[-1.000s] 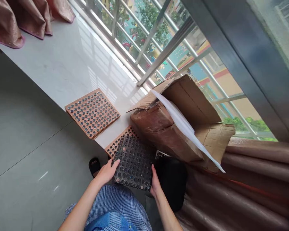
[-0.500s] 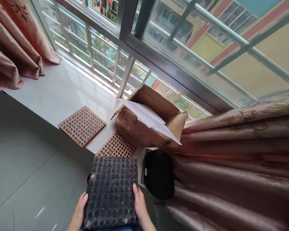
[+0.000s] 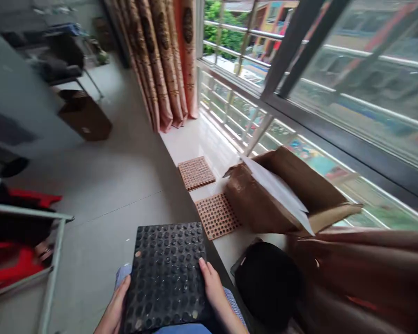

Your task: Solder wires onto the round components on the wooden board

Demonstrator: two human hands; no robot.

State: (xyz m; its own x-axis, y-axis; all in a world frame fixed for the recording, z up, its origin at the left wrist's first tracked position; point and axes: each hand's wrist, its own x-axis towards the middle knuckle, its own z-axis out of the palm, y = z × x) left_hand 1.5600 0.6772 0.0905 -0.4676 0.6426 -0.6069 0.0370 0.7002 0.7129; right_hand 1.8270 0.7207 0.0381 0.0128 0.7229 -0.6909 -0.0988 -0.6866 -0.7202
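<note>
A square black board with rows of round black pieces (image 3: 169, 273) is held up in front of me, a few of its spots pale. My left hand (image 3: 116, 301) grips its left edge, thumb on top. On the right edge, my right hand (image 3: 214, 287) is closed around it in the same way; the fingers underneath are hidden. Beyond the board, on the white window sill, lies a tan board with dark round spots (image 3: 218, 215). Farther along sits a small stack of similar tan boards (image 3: 197, 171).
An open cardboard box (image 3: 264, 199) with white sheets inside stands on the sill by the barred window. A black rounded object (image 3: 270, 283) is at the right, beside a curtain (image 3: 362, 269). At left are a metal frame (image 3: 57, 260) with red parts and another carton (image 3: 87, 116) on the floor.
My view has turned to the left, bringing the room, the chair and the metal frame into sight. The black board stays in both hands; the sill things now appear farther right.
</note>
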